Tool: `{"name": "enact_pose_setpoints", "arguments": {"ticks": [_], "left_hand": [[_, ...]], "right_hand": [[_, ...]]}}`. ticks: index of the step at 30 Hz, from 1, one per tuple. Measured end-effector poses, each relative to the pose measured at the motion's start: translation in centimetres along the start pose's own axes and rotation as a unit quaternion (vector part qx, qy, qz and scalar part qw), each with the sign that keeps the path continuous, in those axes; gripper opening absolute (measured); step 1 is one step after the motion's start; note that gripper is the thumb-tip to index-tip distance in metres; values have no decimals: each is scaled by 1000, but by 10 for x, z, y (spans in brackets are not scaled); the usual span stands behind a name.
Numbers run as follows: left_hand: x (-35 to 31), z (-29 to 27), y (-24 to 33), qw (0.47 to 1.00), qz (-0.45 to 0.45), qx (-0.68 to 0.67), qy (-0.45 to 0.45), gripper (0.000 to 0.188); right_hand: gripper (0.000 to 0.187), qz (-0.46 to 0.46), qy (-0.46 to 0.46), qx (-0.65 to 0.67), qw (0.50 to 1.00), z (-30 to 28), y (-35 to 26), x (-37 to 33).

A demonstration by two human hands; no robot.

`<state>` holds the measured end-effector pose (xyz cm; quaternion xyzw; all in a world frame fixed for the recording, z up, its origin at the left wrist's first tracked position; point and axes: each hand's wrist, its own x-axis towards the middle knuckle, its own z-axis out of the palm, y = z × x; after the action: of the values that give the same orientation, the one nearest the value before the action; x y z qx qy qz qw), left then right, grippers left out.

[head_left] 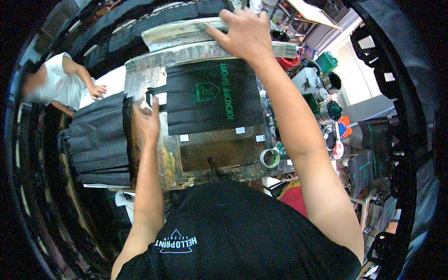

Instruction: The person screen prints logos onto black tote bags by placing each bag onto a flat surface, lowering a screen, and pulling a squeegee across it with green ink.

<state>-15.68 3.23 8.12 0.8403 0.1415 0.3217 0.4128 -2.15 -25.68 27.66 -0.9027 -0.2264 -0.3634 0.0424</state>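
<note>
A black fabric bag [186,112] with a green printed crest and lettering lies flat on the worn printing board [219,151], its handles toward the left. My left hand [147,122] is at those handles, fingers curled around a black handle [150,93]; its fingertips are partly hidden. At the far side, a wooden-edged screen frame [172,56] stands tilted up behind the bag. My right hand [247,35] reaches over to grip the frame's upper part, thumb on the near side and fingers bent over the edge.
Several black bags [100,140] are laid out at the left, where another person [70,79] leans in. Ink tubs [331,81] and a green container [326,61] crowd the right side. A tape roll [269,158] sits at the board's right corner. More printed bags [361,172] hang farther right.
</note>
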Motion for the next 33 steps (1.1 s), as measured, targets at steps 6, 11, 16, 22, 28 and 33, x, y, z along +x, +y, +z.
{"name": "enact_pose_setpoints", "arguments": {"ticks": [6,11,16,22,28,33], "left_hand": [[-96,33,-141,930,-148,262,-209,68],[-74,49,-96,913,-187,236,-276,56],[-39,36,-113,958,-113,146,-218,38],[87,-63,-65,917,-285,-51,-274,30],[157,-185,-109,899,-390,0,-198,44],[139,-287,-186,755,-242,551,261,51]], "right_hand": [[57,-13,23,11,1000,8,1,27],[60,13,-28,-7,999,8,12,35],[56,-6,-13,18,1000,7,-3,43],[53,12,-11,29,999,4,9,31],[51,17,1,27,999,0,9,20],[50,9,8,83,996,-4,-11,23]]}}
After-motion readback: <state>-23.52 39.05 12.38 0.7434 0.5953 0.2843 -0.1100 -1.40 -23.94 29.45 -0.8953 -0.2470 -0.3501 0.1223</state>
